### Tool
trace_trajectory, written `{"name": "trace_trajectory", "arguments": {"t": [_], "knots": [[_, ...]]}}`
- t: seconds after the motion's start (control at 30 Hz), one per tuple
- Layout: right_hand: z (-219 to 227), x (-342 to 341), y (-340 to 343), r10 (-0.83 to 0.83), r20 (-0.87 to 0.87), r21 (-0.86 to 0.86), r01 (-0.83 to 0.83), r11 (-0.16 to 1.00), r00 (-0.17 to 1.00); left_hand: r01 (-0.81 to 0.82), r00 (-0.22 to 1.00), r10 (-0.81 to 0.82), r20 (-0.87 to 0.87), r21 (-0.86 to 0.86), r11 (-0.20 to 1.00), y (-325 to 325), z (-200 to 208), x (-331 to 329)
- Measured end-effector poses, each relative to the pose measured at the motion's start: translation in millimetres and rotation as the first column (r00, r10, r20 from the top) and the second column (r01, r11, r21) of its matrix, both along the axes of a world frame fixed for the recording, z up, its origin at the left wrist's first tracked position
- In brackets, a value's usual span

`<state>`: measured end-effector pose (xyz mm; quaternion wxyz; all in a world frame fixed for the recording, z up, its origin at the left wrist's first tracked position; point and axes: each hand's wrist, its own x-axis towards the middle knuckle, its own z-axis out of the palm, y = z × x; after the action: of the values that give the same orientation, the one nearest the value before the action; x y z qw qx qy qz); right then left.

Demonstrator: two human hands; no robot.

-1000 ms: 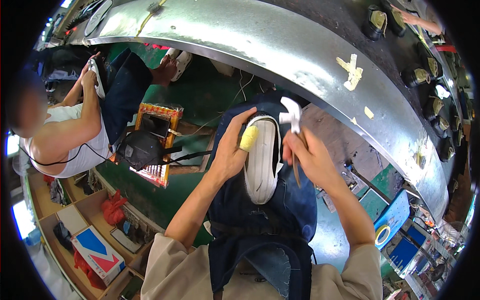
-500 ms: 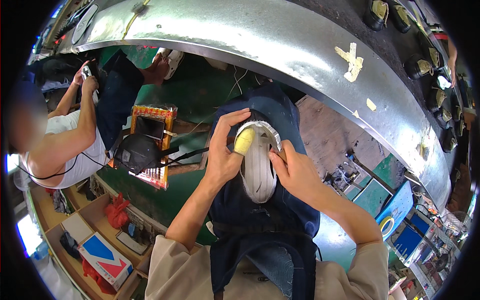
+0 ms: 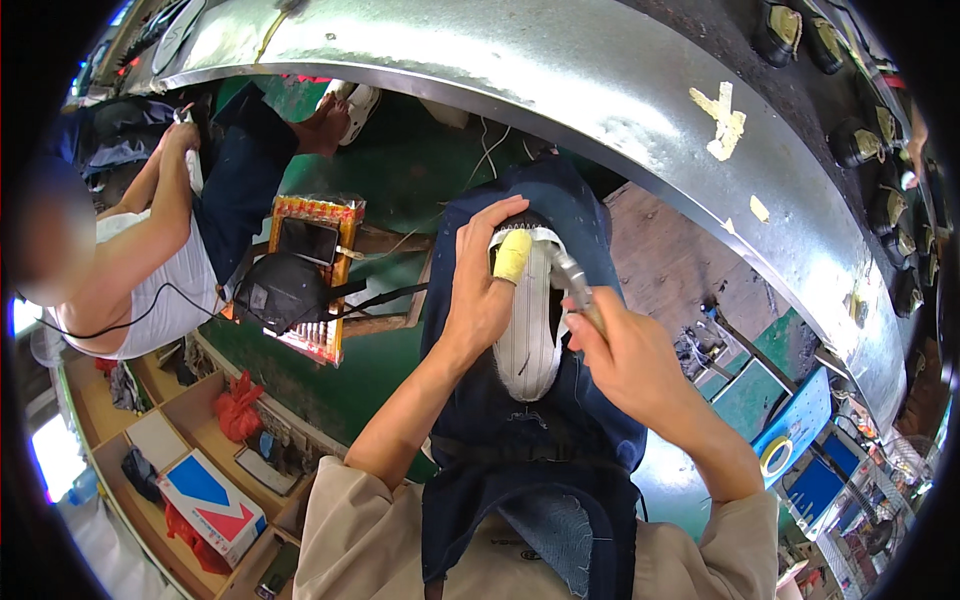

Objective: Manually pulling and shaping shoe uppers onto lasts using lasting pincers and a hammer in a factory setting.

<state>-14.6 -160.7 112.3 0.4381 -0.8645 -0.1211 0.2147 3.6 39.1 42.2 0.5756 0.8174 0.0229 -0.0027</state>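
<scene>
On my lap a dark shoe (image 3: 524, 350) lies sole side up, its pale, lined insole board facing me and a gathered, whitish edge curving round the far end. My left hand (image 3: 485, 290) is closed round that far end on its left side. Its thumb, wrapped in yellow tape (image 3: 512, 256), presses on the board. My right hand (image 3: 622, 345) grips the handle of a grey metal hand tool (image 3: 570, 275), which looks like lasting pincers. The tool's head is beside the shoe's upper right edge; its jaws are too blurred to make out.
A metal-edged bench (image 3: 620, 110) curves across the far side, with several dark shoes (image 3: 858, 145) at right. To the left a co-worker (image 3: 150, 240) sits near a black cap (image 3: 280, 290) on a stool. Divided wooden shelving (image 3: 185, 405) fills the lower left.
The metal tool has lifted into clearer view, its head now pointing up and left beside the shoe's edge. My left hand keeps its hold. The whole view has shifted slightly.
</scene>
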Motion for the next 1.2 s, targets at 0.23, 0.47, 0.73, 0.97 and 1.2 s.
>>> {"name": "trace_trajectory", "arguments": {"t": [0.23,0.47,0.73,0.97,1.2], "knots": [[-41,24,32,0.029,0.428,-0.170,0.049,0.984,0.903,0.047,0.997,-0.045,0.062,-0.026,0.999,-3,-12,-5],[-44,28,25,-0.038,0.192,-0.114,0.061,0.992,0.981,0.051,0.997,-0.047,0.057,-0.073,0.996,-4,-17,-4],[-14,28,-5,0.246,-0.066,-0.173,-0.254,0.952,0.967,-0.035,0.966,-0.062,-0.249,-0.369,0.929,25,-22,-32],[-32,9,2,0.763,0.212,-0.317,-0.695,0.645,0.611,0.053,0.963,-0.105,-0.247,-0.211,0.976,21,-19,-21],[-4,-6,1,0.722,0.094,-0.502,-0.594,0.629,0.685,0.119,0.957,-0.106,-0.272,0.033,0.992,10,-9,-23]]}}
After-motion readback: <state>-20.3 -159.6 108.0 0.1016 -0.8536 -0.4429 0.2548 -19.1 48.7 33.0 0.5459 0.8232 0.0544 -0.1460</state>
